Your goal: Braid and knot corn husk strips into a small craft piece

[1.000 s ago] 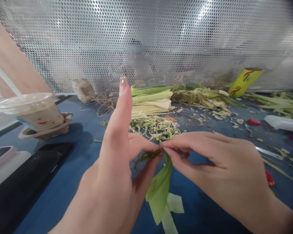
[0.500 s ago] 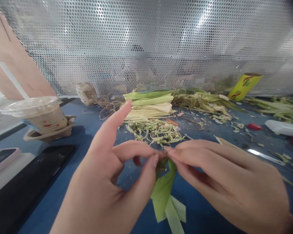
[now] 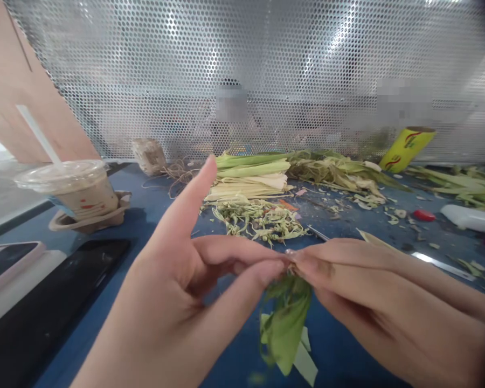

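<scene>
A green leafy piece, possibly corn husk [image 3: 289,328], hangs from the pinched fingertips of both hands. My left hand [image 3: 173,291] grips its upper end between thumb and fingers, with the index finger stretched upward. Facing it, my right hand [image 3: 388,302] pinches the same end, and the two sets of fingertips meet. Exactly what lies between the fingertips is hidden. Below, pale green strips [image 3: 306,364] show behind the leaf against the blue table. Just beyond the hands is a heap of thin, curled green shreds [image 3: 262,218].
Stacked husk strips [image 3: 253,175] lie behind the shreds. A drink cup [image 3: 84,196] sits in a cardboard holder at left, near a black phone [image 3: 64,302]. Twine [image 3: 181,175], a yellow tube [image 3: 407,150], a red cap [image 3: 423,215] and a white bottle-like object [image 3: 471,218] stand around.
Both hands have shifted slightly right with the leafy piece, which has turned and now hangs showing a broader, pointed leaf. The fingertips have come closer together. The view has moved a little.
</scene>
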{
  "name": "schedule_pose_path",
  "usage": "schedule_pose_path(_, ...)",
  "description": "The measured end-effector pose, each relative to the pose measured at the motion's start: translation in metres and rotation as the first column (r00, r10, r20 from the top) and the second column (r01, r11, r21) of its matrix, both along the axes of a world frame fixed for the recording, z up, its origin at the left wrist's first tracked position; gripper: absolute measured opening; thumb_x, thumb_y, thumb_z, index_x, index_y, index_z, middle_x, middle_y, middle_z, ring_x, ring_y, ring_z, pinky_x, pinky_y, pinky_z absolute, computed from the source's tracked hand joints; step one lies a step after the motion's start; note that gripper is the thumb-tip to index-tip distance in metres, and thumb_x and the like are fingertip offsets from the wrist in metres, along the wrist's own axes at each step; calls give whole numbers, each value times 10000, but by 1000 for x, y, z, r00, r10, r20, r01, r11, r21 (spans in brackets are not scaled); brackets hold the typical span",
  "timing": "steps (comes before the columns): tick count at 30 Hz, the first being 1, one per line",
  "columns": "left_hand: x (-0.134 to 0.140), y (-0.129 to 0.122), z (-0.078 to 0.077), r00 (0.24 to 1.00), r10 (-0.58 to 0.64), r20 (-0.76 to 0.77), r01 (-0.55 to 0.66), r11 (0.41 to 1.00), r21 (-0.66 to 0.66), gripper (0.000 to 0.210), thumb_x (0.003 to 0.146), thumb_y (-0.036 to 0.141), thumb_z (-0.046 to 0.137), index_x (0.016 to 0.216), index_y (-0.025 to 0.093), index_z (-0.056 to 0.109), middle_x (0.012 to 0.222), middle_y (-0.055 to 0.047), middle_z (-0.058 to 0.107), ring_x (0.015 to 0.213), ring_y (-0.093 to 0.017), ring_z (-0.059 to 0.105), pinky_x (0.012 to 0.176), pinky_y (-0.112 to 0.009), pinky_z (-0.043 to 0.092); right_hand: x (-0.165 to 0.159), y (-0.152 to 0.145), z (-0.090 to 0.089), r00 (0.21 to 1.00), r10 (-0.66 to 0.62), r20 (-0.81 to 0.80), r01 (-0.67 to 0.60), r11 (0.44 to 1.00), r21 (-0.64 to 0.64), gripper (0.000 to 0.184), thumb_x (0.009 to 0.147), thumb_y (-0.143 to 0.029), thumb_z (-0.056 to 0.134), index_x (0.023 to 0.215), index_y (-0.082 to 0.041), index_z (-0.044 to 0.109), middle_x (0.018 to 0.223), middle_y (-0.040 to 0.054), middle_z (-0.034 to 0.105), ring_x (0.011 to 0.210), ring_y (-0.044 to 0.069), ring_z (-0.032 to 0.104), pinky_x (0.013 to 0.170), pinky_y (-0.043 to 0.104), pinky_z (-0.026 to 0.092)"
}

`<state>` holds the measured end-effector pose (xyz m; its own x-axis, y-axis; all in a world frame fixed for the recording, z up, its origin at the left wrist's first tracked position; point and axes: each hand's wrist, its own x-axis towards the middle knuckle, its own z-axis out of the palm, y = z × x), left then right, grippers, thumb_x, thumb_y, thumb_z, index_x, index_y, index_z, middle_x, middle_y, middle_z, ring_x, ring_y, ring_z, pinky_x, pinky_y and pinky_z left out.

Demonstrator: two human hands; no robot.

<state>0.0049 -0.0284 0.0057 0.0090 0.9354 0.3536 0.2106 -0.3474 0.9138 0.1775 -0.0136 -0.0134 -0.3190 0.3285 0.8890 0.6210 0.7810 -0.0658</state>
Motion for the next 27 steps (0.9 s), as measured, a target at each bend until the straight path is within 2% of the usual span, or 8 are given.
schedule_pose_path(4,3,-4,3,996,47,73,-36,988,-149,754,683,189,686,1308,368,306,688,75,701,630,-134,666,585,-169,569,-1,3,-4,998,48,36,-45,997,-59,100,831,-203,537,786,-222,624,759,-57,694,633,62,646,711,109,525)
schedule_pose_path(8,9,-5,6,986,79,144,-52,981,-185,722,657,106,683,1253,365,369,636,91,684,629,-120,652,645,-178,551,0,6,-3,999,43,2,-42,993,-112,152,857,-261,507,771,-241,631,746,-56,699,608,60,649,654,96,536)
schedule_pose_path(10,7,-3,5,982,77,171,-45,981,-188,719,638,111,700,1244,340,388,623,77,686,605,-123,653,622,-177,554,0,7,0,998,62,4,-61,990,-125,160,855,-288,509,760,-254,632,747,-62,702,604,64,652,614,96,541)
schedule_pose_path(15,-2,4,1,953,-74,294,142,965,-219,740,634,148,716,1263,312,362,624,55,701,516,-117,651,441,-115,519,1,8,6,992,126,-1,-123,970,-210,135,823,-287,555,713,-256,627,740,-73,707,613,79,659,570,110,545)
schedule_pose_path(18,-2,4,2,955,-12,295,90,963,-253,758,647,155,715,1276,334,332,633,73,701,491,-86,633,426,-78,495,-1,11,3,987,126,-100,-148,952,-267,63,770,-225,615,714,-255,620,732,-74,706,544,75,639,446,108,508)
schedule_pose_path(21,-1,1,4,964,65,257,7,963,-270,759,666,148,702,1287,348,313,630,84,697,514,-77,636,476,-71,506,-2,12,-1,986,106,-127,-133,965,-225,76,747,-191,633,722,-261,615,710,-77,701,477,65,606,395,117,479)
schedule_pose_path(24,1,-1,7,976,29,218,34,959,-281,800,665,191,708,1314,353,270,629,78,699,505,-101,641,456,-104,523,-1,11,-2,995,91,-39,-95,988,-120,47,765,-199,609,770,-245,620,754,-57,705,555,84,634,513,139,527)
schedule_pose_path(27,5,-4,11,978,97,183,-37,951,-308,787,683,173,694,1319,346,265,663,73,704,560,-109,656,505,-115,539,0,7,0,998,56,20,-56,998,15,56,755,-186,610,805,-205,624,762,-37,704,609,104,646,601,172,542)
